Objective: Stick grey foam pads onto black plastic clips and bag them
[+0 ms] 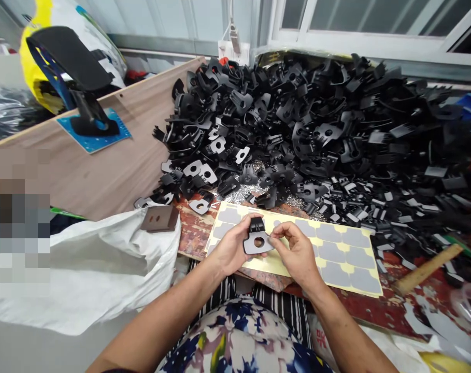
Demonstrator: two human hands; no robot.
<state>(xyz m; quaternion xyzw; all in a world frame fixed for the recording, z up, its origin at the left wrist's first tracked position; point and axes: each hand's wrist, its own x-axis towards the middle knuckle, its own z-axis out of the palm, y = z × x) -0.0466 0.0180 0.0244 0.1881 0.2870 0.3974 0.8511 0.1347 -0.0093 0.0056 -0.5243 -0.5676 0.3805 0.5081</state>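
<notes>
My left hand grips a small black plastic clip with a grey pad and a round hole on its flat tab. My right hand pinches the right edge of that same grey tab with fingertips closed on it. Both hands hover over a yellow backing sheet carrying several grey adhesive pads in rows. Just beyond the sheet lies a huge heap of black clips, a few with grey pads showing.
A white sack lies at the left with a brown two-hole block on it. A wooden stick rests at the right. A wooden board bears a black stand on a blue base. Windows behind.
</notes>
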